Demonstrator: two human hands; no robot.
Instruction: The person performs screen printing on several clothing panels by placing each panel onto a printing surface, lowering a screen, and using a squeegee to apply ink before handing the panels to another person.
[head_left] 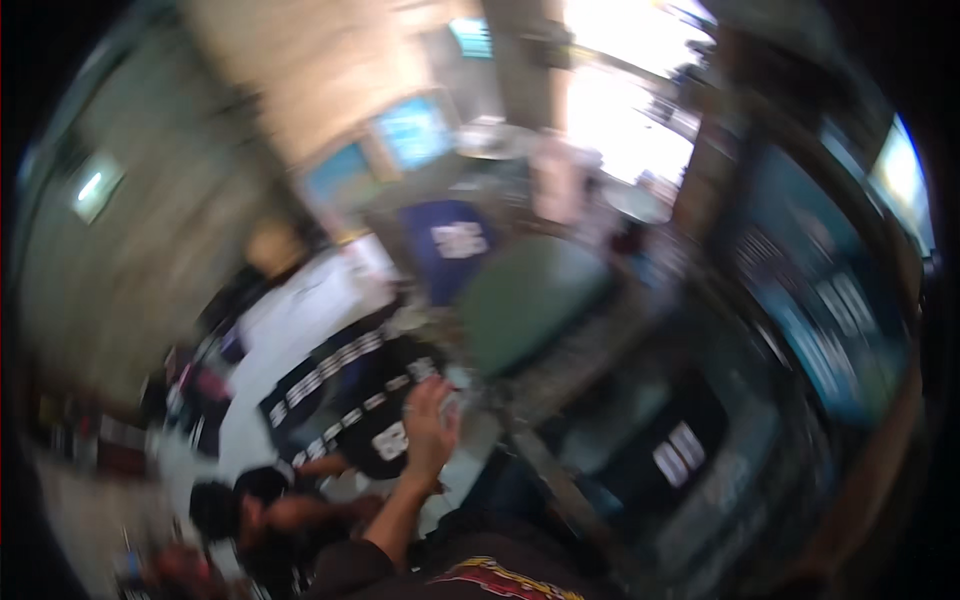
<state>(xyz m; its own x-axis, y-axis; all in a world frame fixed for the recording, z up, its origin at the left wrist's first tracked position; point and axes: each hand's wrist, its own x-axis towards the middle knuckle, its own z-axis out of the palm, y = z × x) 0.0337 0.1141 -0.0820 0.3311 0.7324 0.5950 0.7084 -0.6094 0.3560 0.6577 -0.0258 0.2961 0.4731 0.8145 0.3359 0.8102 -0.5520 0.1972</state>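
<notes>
My left hand (430, 435) is raised in front of my chest, its forearm coming up from the lower edge. Motion smears its fingers; a small pale patch shows beside them, and I cannot make out whether it is something held. Behind and left of the hand, black cloth pieces with white prints (385, 400) lie on a pale table (300, 305). From this view I cannot tell whether the hand touches them. My right hand is out of view.
Co-workers (270, 510) are close by at the lower left. A green rounded board (535, 300) and a dark blue printed cloth (447, 245) lie ahead. Frames with dark printed pieces (680, 455) stand at the right. A bright opening (630, 120) is at the back.
</notes>
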